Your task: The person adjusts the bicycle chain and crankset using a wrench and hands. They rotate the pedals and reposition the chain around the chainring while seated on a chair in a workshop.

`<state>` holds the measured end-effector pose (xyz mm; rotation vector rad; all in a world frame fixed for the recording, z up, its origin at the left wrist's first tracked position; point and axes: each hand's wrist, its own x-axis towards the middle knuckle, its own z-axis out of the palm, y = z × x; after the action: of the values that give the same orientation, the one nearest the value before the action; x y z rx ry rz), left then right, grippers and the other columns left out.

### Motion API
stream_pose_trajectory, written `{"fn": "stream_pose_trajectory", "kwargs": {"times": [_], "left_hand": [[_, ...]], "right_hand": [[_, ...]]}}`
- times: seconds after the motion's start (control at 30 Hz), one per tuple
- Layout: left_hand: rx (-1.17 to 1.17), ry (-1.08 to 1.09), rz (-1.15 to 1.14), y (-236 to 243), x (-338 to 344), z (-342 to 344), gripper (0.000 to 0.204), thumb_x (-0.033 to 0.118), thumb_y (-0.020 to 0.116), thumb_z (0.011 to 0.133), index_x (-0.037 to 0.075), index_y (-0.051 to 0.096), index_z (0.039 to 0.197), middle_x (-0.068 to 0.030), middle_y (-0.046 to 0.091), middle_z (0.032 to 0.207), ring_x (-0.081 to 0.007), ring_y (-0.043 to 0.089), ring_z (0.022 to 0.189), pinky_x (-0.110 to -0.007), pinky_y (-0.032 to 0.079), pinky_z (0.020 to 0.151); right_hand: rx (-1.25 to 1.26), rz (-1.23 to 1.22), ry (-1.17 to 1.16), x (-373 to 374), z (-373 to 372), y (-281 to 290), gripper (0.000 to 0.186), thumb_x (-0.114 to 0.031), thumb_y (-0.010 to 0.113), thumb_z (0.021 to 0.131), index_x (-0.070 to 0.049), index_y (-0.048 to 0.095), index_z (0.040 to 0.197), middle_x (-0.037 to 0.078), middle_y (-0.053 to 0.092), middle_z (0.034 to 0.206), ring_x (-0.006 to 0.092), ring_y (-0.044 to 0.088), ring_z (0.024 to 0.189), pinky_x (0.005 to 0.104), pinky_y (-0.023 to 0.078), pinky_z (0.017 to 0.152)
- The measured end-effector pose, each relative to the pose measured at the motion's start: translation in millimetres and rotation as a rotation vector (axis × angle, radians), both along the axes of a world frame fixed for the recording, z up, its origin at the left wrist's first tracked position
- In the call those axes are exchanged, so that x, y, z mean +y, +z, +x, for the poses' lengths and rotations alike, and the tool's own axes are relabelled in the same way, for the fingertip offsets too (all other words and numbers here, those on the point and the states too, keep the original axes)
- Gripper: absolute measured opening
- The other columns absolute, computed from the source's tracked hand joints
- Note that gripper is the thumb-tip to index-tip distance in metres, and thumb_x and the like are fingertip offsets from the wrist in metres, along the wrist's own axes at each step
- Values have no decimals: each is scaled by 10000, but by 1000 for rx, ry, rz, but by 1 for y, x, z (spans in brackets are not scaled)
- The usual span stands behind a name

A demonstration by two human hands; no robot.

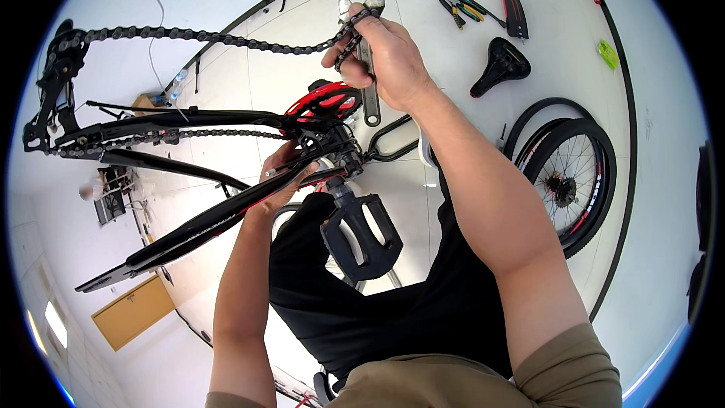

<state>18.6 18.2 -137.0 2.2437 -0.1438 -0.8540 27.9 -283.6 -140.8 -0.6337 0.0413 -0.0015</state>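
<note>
My right hand (pixel 396 64) is raised at the top centre, its fingers closed around a silver adjustable wrench (pixel 370 106) and a length of black bicycle chain (pixel 211 37). The wrench's jaws point up past my thumb. From that hand the chain runs left to the black derailleur (pixel 68 60); a lower run goes back toward the red and black chainring (pixel 321 100). My left hand (pixel 281 185) grips the black bicycle frame (pixel 189 238) near the crank; the tube hides some of its fingers. A black pedal (pixel 362 238) hangs over my lap.
Hand tools (pixel 457 1), a red and black mudguard (pixel 513 7) and a black saddle (pixel 501 66) lie on the pale floor at the upper right. Bicycle wheels (pixel 578 181) lie right of my forearm. A brown board (pixel 134 313) is at the lower left.
</note>
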Motion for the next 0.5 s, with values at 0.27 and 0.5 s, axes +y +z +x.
{"fn": "stream_pose_trajectory", "kwargs": {"times": [0.27,0.5], "left_hand": [[-52,22,-23,1,-1,-3,814,337,853,795,-28,470,1415,-142,699,1088,-173,665,980,-304,543,855],[-81,-1,35,-3,2,-2,827,363,844,785,-28,475,1413,-153,703,1098,-201,684,985,-307,542,862]], "right_hand": [[5,-155,101,14,-2,8,444,-424,477,1042,-5,547,910,149,621,762,108,437,551,257,329,466],[34,-257,114,28,-1,10,510,-482,586,980,11,614,853,24,493,615,75,410,511,242,289,448]]}}
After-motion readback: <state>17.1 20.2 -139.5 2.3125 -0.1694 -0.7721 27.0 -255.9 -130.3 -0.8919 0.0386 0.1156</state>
